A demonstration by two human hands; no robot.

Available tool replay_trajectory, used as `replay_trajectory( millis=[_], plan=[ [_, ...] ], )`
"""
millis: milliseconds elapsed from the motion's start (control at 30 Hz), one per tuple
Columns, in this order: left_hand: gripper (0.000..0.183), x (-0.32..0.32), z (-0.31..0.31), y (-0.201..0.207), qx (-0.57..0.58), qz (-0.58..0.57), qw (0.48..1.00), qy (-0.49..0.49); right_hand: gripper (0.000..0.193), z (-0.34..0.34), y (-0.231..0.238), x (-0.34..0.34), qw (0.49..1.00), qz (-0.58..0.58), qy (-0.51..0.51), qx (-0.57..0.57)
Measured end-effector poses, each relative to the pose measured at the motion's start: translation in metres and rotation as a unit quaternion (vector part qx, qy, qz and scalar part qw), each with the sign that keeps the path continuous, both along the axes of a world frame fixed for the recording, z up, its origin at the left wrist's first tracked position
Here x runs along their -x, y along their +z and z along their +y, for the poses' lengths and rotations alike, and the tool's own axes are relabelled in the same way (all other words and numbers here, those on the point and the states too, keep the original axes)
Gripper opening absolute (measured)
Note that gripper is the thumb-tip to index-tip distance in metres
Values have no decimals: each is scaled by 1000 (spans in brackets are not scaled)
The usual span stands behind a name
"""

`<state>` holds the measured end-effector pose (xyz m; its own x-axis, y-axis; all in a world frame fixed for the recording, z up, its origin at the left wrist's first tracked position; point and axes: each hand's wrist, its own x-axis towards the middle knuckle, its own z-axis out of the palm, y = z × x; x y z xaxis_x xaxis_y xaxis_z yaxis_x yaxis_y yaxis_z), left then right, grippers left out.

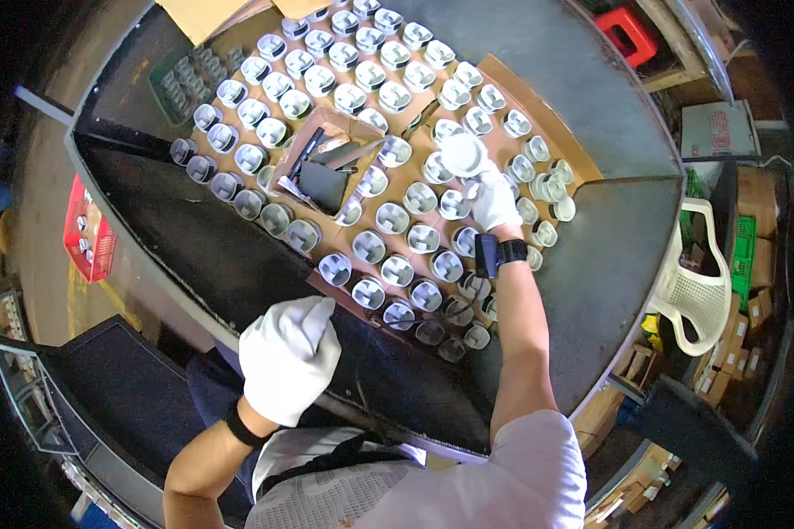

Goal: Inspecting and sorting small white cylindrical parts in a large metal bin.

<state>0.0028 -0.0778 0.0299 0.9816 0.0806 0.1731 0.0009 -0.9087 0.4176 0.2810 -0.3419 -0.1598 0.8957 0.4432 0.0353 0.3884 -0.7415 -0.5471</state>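
Many metal engine pistons (393, 218) stand in rows on cardboard sheets (485, 167) over a dark table. My right hand (496, 201), in a white glove, reaches over the rows at the right with its fingers closed on one piston (464, 155). That piston is raised, its round pale face turned up. My left hand (289, 357), also gloved in white, hovers by the table's near edge. Its fingers are curled together, and anything inside them is hidden. Nearest to it are the front pistons (335, 269).
A small open cardboard box (284, 183) with dark items sits among the pistons. Beyond the table's left edge is a green crate (169, 110); a red crate (72, 231) stands lower left. At the right are a white plastic chair (710, 291) and a red stool (610, 21).
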Motion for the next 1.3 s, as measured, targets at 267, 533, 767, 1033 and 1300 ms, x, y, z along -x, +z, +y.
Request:
replay_trajectory(
  millis=[267,533,767,1033,1300],
  plan=[
    [20,7,5,-14,-55,-47,997,-13,33,20,63,69,976,142,23,-163],
    [22,15,10,-6,31,-15,999,-25,29,14,119,121,977,122,60,-165],
    [39,-11,13,-23,587,48,806,-54,28,19,147,154,753,441,-62,-484],
    [58,-27,-19,-50,737,4,669,-94,33,49,161,188,846,348,-19,-402],
    [45,-23,-18,-42,574,-74,815,32,35,91,174,214,818,354,17,-454]
  ],
)
